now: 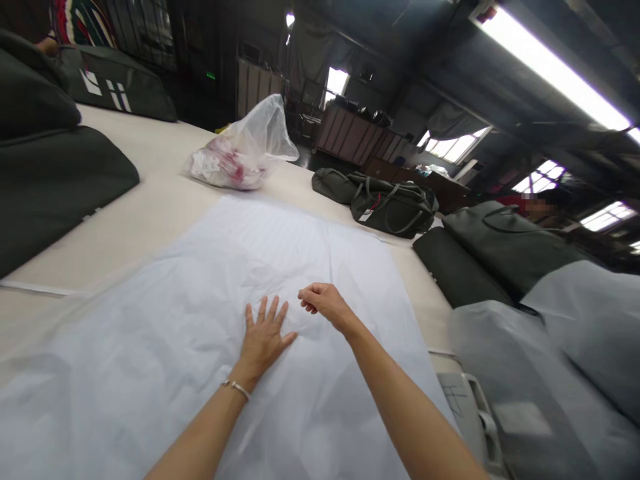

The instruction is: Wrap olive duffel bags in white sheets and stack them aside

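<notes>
A large white translucent sheet point(165, 327), wrinkled in places, is spread over the cream table point(165, 150). My left hand point(264, 337), with a bracelet at its wrist, lies flat on the sheet with fingers spread. Just right of it, my right hand point(320, 301) is closed, fingertips pinched together over the sheet; what they hold, if anything, is too small to make out. Beyond the sheet's far edge sits a clear plastic bag point(233, 160) with white and red contents.
Dark green bags lie at the left point(50, 180), far left point(120, 83), far right point(393, 203) and right point(515, 247). Plastic-covered items point(545, 373) and a grey plastic case point(465, 407) stand at the right edge. People are partly visible at the far left and right.
</notes>
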Action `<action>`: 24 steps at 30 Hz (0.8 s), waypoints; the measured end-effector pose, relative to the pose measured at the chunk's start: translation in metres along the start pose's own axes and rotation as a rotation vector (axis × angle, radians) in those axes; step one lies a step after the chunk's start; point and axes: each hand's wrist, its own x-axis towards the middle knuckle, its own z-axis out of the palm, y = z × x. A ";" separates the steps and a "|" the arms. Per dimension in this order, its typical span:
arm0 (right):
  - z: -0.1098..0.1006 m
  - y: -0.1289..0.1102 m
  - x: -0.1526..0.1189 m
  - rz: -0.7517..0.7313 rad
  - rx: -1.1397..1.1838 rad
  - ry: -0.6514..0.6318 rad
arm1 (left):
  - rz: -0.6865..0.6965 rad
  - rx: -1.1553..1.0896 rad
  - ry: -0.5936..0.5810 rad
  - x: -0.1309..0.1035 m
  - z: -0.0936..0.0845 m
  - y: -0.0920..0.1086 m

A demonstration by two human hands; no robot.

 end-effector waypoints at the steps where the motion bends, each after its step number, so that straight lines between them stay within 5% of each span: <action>1: 0.003 0.010 0.021 0.050 -0.048 0.002 | -0.005 -0.012 0.005 0.000 0.002 -0.001; 5: 0.001 0.041 0.082 0.154 -0.215 0.009 | -0.018 -0.037 0.024 0.000 0.007 -0.002; 10: 0.003 0.055 0.118 0.243 -0.446 -0.002 | -0.026 -0.053 0.019 0.000 0.010 -0.002; 17: 0.008 0.051 0.136 0.323 -0.761 -0.047 | -0.026 -0.063 0.000 0.000 0.008 -0.001; 24: 0.002 0.055 0.128 0.309 -0.869 0.123 | -0.034 -0.057 0.001 0.000 0.007 -0.001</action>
